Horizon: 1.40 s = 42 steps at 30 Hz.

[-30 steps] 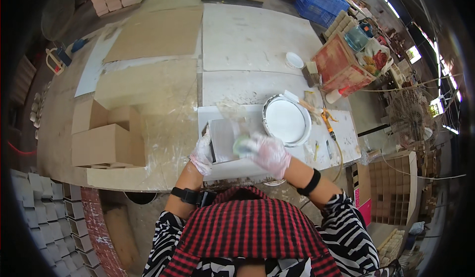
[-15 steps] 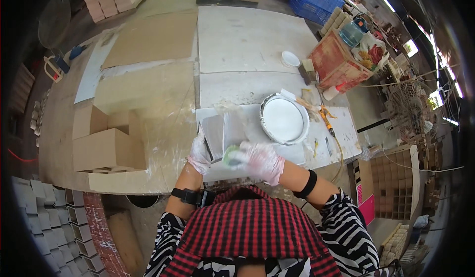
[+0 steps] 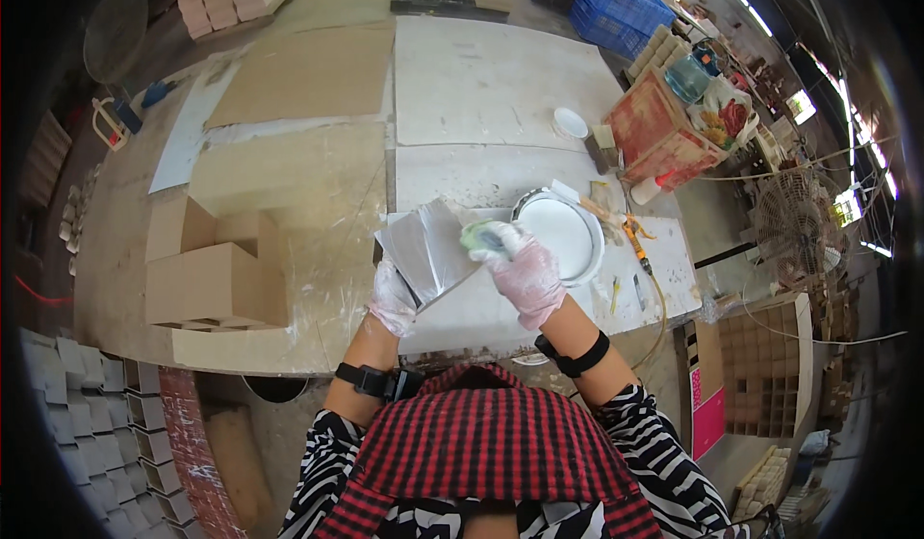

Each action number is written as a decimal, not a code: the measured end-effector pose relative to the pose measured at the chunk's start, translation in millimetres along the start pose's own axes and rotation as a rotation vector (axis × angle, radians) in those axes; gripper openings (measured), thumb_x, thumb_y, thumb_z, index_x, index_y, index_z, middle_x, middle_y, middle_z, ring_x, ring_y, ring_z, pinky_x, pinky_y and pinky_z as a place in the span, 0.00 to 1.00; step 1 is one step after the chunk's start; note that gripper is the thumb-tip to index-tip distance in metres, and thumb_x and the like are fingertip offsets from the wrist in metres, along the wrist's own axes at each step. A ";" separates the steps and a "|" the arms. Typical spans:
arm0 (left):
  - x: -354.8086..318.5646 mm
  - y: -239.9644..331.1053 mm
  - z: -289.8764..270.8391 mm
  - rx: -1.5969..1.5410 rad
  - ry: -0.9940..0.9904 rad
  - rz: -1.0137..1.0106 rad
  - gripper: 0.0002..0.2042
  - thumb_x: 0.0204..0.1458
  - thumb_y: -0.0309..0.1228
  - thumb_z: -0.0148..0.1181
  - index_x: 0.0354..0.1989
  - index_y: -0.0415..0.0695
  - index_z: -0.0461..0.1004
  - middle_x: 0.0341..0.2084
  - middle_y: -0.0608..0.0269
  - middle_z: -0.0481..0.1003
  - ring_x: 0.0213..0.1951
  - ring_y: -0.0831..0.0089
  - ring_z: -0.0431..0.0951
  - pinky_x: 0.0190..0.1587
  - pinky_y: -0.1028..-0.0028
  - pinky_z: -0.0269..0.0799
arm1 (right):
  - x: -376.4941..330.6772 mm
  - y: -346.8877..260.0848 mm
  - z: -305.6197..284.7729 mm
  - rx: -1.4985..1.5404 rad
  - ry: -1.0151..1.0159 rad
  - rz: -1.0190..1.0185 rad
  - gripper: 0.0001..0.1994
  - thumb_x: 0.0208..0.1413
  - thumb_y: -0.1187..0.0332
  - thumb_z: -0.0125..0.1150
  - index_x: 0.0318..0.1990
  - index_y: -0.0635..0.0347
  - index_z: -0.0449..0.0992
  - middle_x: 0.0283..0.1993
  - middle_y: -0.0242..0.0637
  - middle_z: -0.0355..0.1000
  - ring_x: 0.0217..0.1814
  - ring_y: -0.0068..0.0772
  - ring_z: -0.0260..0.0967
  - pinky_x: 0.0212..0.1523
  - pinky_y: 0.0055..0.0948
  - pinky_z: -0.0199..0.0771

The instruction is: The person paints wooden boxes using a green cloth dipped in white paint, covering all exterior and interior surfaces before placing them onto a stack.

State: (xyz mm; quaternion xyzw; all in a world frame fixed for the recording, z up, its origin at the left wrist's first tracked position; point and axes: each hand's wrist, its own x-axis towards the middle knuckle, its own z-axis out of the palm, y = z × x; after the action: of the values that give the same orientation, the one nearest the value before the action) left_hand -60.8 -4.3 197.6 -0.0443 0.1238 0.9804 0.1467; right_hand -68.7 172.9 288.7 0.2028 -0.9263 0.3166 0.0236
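My left hand [image 3: 393, 298], in a whitish smeared glove, holds a grey box [image 3: 428, 250] from its left lower side; the fingers are partly hidden beneath and behind it. Wet white streaks run over the box's upper face. A green sponge [image 3: 481, 238] is gripped in my right hand [image 3: 525, 274], also gloved and stained white. That hand hovers at the box's right edge, just left of a round tub of white liquid [image 3: 555, 239]. A brush with a pale head [image 3: 566, 191] lies across the tub's far rim.
Plain cardboard boxes [image 3: 217, 279] stand at the left of the table. Right of the tub lie an orange tool with a hose [image 3: 635, 241] and a small yellow knife [image 3: 614, 295]. Farther back are a white bowl [image 3: 570, 122] and a reddish crate [image 3: 654, 125].
The sponge in my right hand has moved up and right, from the box's lower right side toward the tub. The box is now tilted and turned, showing its streaked broad face.
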 end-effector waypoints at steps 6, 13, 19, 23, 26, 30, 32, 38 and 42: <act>-0.7 1.4 -5.4 -0.186 -0.058 0.054 0.22 0.59 0.44 0.39 0.57 0.45 0.61 0.54 0.54 0.65 0.56 0.59 0.65 0.57 0.60 0.63 | -5.8 -2.9 18.6 -0.178 0.055 -0.124 0.11 0.50 0.57 0.56 0.41 0.45 0.73 0.39 0.37 0.68 0.38 0.39 0.71 0.37 0.35 0.73; -9.9 5.8 2.0 0.004 -0.054 0.113 0.23 0.58 0.46 0.40 0.56 0.45 0.61 0.54 0.56 0.65 0.54 0.60 0.67 0.56 0.61 0.64 | -4.3 -17.4 11.5 -0.164 0.021 -0.120 0.12 0.52 0.56 0.55 0.42 0.46 0.73 0.40 0.38 0.67 0.41 0.38 0.70 0.40 0.35 0.72; -16.4 7.9 7.4 0.085 0.077 0.086 0.23 0.59 0.46 0.38 0.56 0.44 0.62 0.53 0.56 0.66 0.53 0.61 0.68 0.54 0.62 0.66 | -1.2 13.5 -1.4 -0.124 0.063 0.012 0.11 0.49 0.58 0.57 0.40 0.46 0.74 0.38 0.37 0.67 0.38 0.36 0.70 0.38 0.33 0.72; -10.0 9.4 2.8 0.089 -0.057 -0.077 0.22 0.60 0.45 0.36 0.56 0.44 0.62 0.50 0.56 0.68 0.51 0.62 0.70 0.52 0.63 0.69 | -4.4 -17.2 -7.8 -0.356 -0.107 -0.701 0.13 0.45 0.64 0.55 0.41 0.45 0.72 0.33 0.35 0.67 0.34 0.36 0.69 0.33 0.34 0.71; -15.5 11.4 22.0 0.072 -0.122 -0.236 0.22 0.61 0.43 0.35 0.57 0.44 0.61 0.50 0.55 0.68 0.49 0.63 0.72 0.50 0.65 0.71 | -3.6 -44.0 -4.6 -0.470 -0.393 -0.768 0.13 0.47 0.66 0.51 0.43 0.47 0.70 0.32 0.35 0.67 0.37 0.38 0.69 0.36 0.37 0.71; -5.2 14.0 7.8 0.103 -0.231 -0.210 0.22 0.61 0.43 0.34 0.58 0.44 0.59 0.52 0.54 0.66 0.48 0.64 0.72 0.50 0.67 0.71 | 22.6 -18.8 10.9 -0.218 -0.429 -0.812 0.12 0.49 0.64 0.49 0.43 0.45 0.70 0.45 0.36 0.63 0.49 0.34 0.65 0.44 0.35 0.69; -0.3 11.3 4.4 0.146 -0.239 -0.184 0.21 0.61 0.42 0.34 0.58 0.44 0.59 0.53 0.55 0.66 0.48 0.65 0.72 0.50 0.67 0.70 | 32.8 -15.6 4.4 -0.236 -0.416 -0.732 0.12 0.50 0.62 0.49 0.44 0.43 0.71 0.49 0.36 0.62 0.52 0.35 0.63 0.48 0.36 0.67; -19.1 12.9 28.3 0.131 -0.084 -0.218 0.20 0.61 0.40 0.35 0.58 0.45 0.60 0.53 0.56 0.65 0.53 0.67 0.68 0.52 0.67 0.69 | 24.6 -41.3 -15.9 -0.584 -0.309 -0.878 0.14 0.48 0.59 0.53 0.44 0.40 0.73 0.45 0.28 0.69 0.49 0.32 0.66 0.47 0.28 0.69; -22.3 10.1 23.2 0.337 -0.108 -0.292 0.20 0.60 0.39 0.38 0.57 0.42 0.60 0.51 0.56 0.68 0.49 0.67 0.71 0.51 0.67 0.70 | 7.3 -30.3 25.5 -0.617 -0.531 -0.847 0.19 0.41 0.66 0.53 0.45 0.39 0.72 0.53 0.24 0.61 0.52 0.27 0.63 0.49 0.20 0.65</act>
State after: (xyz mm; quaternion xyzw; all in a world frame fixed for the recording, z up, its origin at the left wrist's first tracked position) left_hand -43.8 -13.8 225.0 0.0157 0.2700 0.9153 0.2986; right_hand -61.4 133.3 287.1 0.6115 -0.7880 -0.0666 -0.0270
